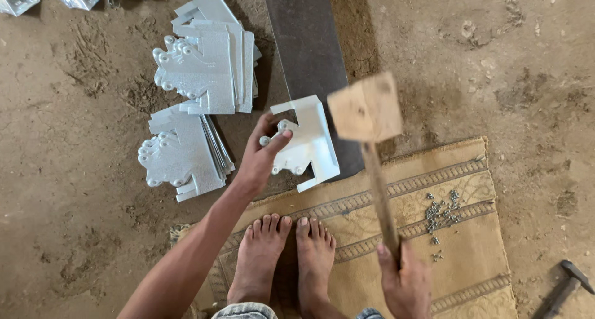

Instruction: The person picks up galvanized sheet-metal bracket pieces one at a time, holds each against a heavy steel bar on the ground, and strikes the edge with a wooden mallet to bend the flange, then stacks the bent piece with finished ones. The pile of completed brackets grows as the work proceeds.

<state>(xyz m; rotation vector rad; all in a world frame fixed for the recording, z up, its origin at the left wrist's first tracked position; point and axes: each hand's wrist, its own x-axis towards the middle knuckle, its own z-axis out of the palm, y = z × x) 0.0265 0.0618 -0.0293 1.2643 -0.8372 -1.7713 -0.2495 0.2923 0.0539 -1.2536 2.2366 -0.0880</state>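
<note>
- While the left hand [260, 155] steadies a bent white metal bracket [307, 144], thumb and fingers pinched on its scalloped left edge, the bracket rests on the lower end of a dark flat bar [304, 52], just beyond the far edge of the mat [471, 238].
- Right hand [404, 285]: fist closed round the lower end of the handle of one wooden mallet [365, 111], whose blurred block head hangs just right of the bracket, above the bar's right edge.
- Two bare feet [288, 257] stand side by side on the mat's left part, toes near its far edge.
- Two stacks of flat metal plates lie on the dirt floor [74, 170] left of the bar: a far stack [207, 62] and a near stack [183, 151], the near one just beside the left hand.
- One loose heap of small screws [441, 213] lies on the mat's right part, well apart from the feet.
- One hammer [565, 287] lies on the dirt past the mat's near right corner.
- Open dirt spreads right of the bar and left of the stacks.
</note>
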